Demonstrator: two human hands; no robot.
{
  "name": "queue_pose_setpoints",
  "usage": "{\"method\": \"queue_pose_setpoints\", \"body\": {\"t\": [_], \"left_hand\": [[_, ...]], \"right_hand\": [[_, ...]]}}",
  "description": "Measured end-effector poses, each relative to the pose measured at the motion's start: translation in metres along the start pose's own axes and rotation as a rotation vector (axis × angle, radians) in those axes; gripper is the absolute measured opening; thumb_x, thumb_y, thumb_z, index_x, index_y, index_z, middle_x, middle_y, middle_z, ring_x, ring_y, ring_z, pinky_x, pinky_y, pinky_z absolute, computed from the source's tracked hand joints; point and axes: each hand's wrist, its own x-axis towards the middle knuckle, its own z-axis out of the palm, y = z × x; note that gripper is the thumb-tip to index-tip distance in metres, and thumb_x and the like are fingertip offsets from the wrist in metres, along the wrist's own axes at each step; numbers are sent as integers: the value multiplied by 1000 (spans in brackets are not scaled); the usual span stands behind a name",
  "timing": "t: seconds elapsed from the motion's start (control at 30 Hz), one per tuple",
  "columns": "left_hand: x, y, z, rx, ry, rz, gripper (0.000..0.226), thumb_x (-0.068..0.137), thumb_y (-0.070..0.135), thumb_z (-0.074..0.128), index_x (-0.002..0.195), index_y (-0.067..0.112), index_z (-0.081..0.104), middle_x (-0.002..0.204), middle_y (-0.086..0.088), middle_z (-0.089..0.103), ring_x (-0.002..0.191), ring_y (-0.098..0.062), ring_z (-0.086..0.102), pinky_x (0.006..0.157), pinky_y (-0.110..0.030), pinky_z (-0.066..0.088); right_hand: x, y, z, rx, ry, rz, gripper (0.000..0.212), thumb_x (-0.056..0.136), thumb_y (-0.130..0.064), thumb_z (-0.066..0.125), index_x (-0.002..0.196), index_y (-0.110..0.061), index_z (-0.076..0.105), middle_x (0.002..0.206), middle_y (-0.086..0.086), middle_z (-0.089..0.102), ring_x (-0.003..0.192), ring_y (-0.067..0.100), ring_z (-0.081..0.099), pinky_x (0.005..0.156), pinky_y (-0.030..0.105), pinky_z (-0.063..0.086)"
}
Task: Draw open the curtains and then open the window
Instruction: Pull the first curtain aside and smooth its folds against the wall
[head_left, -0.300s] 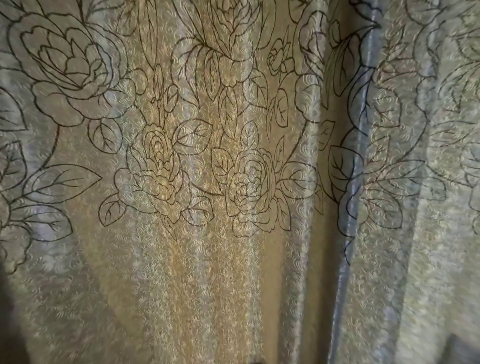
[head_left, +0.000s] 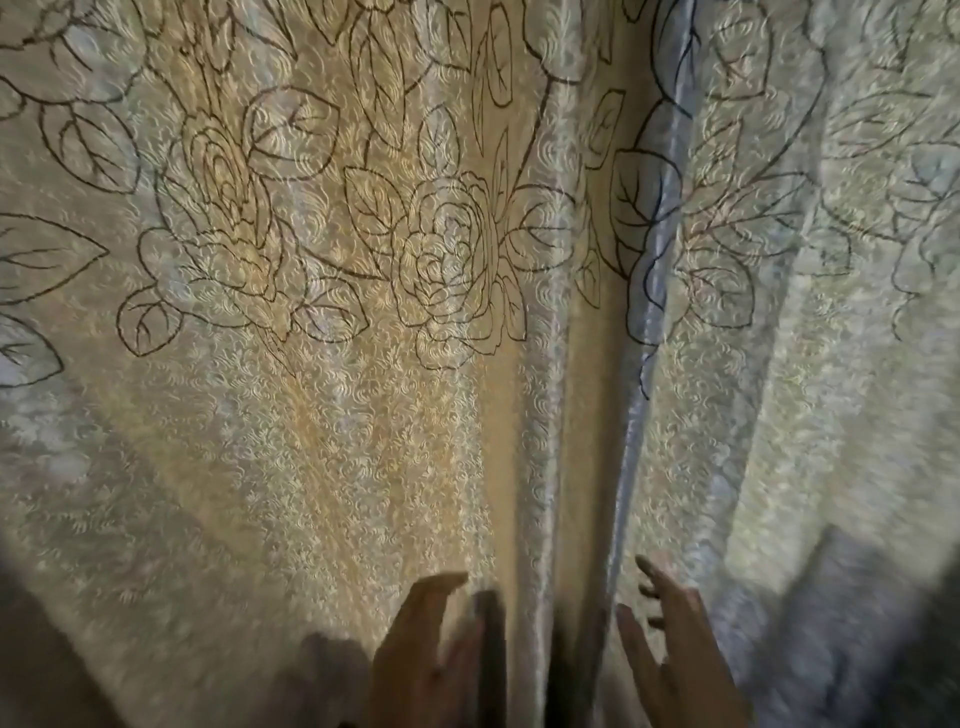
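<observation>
The left curtain panel (head_left: 270, 415) fills the view above and to the left of the left hand (head_left: 431, 649). It is a cream cloth with a small raised pattern, and dark outlines of roses and leaves are drawn on its upper part. A shadow falls on the cloth just left of this hand. The left hand comes up from the bottom edge, with the fingers (head_left: 441, 587) stretched upward and spread apart, and it grips nothing. The fingers are blurred, so I cannot tell if they touch the cloth or only stand in front of it.

Between the two hands the curtains meet in deep upright folds (head_left: 576, 441), and the inner edge of the left panel hangs just to the right of the left hand. The panels are together here, and the window behind them is not visible.

The right hand (head_left: 675, 660) is also at the bottom edge, with the fingers apart and pointing up, and it holds nothing. Its fingertips lie close to a shiny bluish fold, the edge of the right curtain panel (head_left: 779, 415), which goes up and to the right from this hand. A dark shadow (head_left: 852, 623) lies to the right of the right hand
</observation>
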Motion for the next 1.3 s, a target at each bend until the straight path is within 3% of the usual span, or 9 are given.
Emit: {"method": "queue_pose_setpoints", "body": {"t": [0.13,0.3,0.43,0.57,0.67,0.83,1.0,1.17,1.3], "left_hand": [[61,61,15,-38,3,50,54,91,59,50,138,34,38,135,18,45,127,-5,47,99,-39,51],[126,113,54,-59,106,42,101,79,63,64,151,10,16,152,-6,26,143,-19,25,118,-42,30],[158,126,75,-181,28,-96,120,71,60,76,154,20,-1,160,4,8,144,-6,8,121,-34,14],[177,110,76,-77,191,-67,69,86,20,74,142,4,37,135,-13,55,118,-17,55,91,3,31],[177,95,62,8,253,-116,26,95,6,60,118,-4,58,101,-21,71,86,-36,67,62,4,35],[166,76,29,47,264,-112,38,99,22,52,129,-1,49,95,-23,69,82,-38,67,63,-31,46],[141,63,-9,234,360,-127,50,89,46,46,120,7,46,64,-2,61,66,-38,66,52,-34,45],[121,55,-53,488,390,-139,52,84,56,66,104,14,41,68,-6,65,65,-40,66,50,-30,43],[111,36,-96,629,403,-81,46,88,47,67,105,9,46,66,-12,67,60,-40,65,46,-32,45]], "right_hand": [[47,-23,-2,-37,32,-102,61,100,-44,50,155,-30,26,141,-7,42,132,18,50,101,46,52],[81,-19,10,-36,-127,-138,81,99,-44,52,152,-54,-9,148,-14,37,131,6,42,103,29,39],[88,-5,31,-21,-437,-205,52,105,-28,48,147,-49,27,130,-1,62,117,17,60,97,34,50],[83,1,43,-9,-583,-339,60,101,-28,48,157,-32,27,132,5,65,118,21,59,102,29,47],[83,5,43,38,-537,-395,63,97,-27,59,155,-28,35,149,0,54,131,14,51,110,17,36],[102,6,53,53,-420,-306,69,96,-39,63,157,-26,32,159,3,38,145,15,35,120,13,20],[128,-27,82,127,-651,-231,74,98,-33,61,158,-41,19,165,-5,29,149,12,30,123,34,27],[99,-73,135,278,-892,-278,86,82,-27,78,153,-28,29,146,-11,40,126,-8,39,114,21,34],[67,-103,188,409,-820,-213,87,72,-22,92,136,-39,35,125,-26,48,112,-28,43,86,-2,36]]}}
